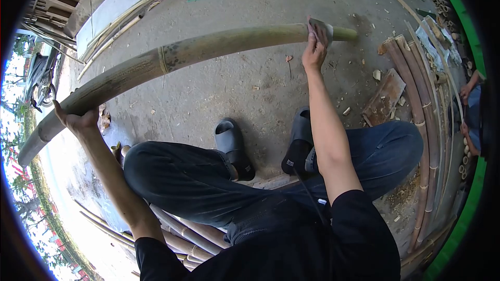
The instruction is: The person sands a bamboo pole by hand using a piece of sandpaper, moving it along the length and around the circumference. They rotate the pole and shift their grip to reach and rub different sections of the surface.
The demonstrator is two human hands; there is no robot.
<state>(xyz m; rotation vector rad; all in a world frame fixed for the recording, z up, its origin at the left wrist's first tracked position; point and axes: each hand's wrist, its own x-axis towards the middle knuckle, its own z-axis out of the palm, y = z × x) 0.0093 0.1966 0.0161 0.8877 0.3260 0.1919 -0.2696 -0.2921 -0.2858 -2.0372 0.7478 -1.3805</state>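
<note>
A long, thick bamboo pole [224,42] crosses in front of me, raised above the concrete floor, from the far left to just past my right hand. Its right part is pale green, its left part darker, with a ringed node and dark specks between. My left hand [78,117] grips the pole near its left end, palm underneath. Near the right end, my right hand [315,51] is closed on a flat grey-brown sheet [326,29], pressing it on the pole's surface. It looks like sandpaper.
Bamboo poles [416,83] lie along the right side, near a worn board [384,97] and wood chips. More poles [195,239] rest beneath me. Another person's arms [467,104] show at the far right. A motorbike [44,80] stands at left.
</note>
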